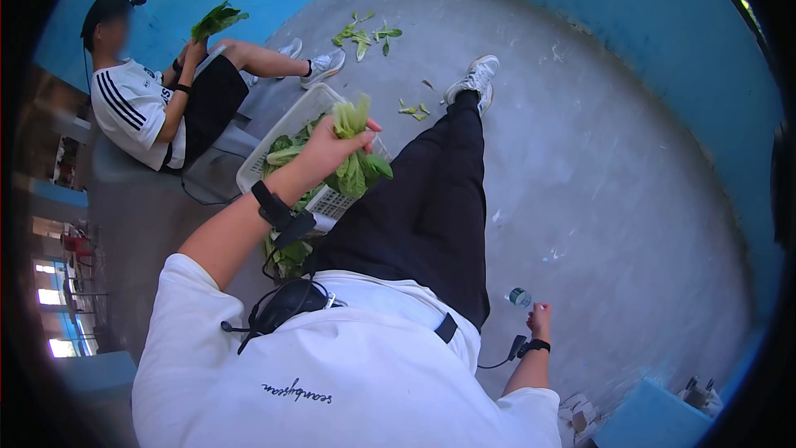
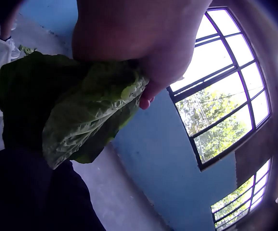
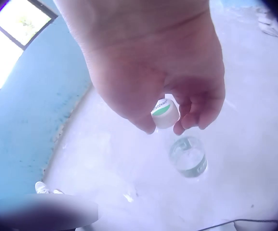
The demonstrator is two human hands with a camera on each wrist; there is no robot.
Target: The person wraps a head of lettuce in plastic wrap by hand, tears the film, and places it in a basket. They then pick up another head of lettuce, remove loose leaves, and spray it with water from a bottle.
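Note:
My left hand point(image 1: 336, 145) grips a bunch of green leaves point(image 1: 352, 168) above a white basket point(image 1: 249, 168). Close up in the left wrist view, the fingers of the left hand point(image 2: 143, 53) hold broad, dark and pale leaves point(image 2: 81, 113). Out to the right side, my right hand point(image 1: 541, 322) is at a clear plastic bottle point(image 1: 520, 297). The right wrist view shows the right hand point(image 3: 163, 72) with thumb and curled fingers round the white cap point(image 3: 166, 114); the clear bottle body point(image 3: 188, 156) lies below it. Whether the bottle touches the floor I cannot tell.
A seated person point(image 1: 137, 108) at the left holds leaves point(image 1: 218, 21). Loose leaf pieces point(image 1: 362, 37) lie on the grey floor point(image 1: 597, 199). My outstretched leg point(image 1: 423, 191) runs beside the basket, which holds more leaves. Blue walls point(image 1: 663, 41) surround the floor.

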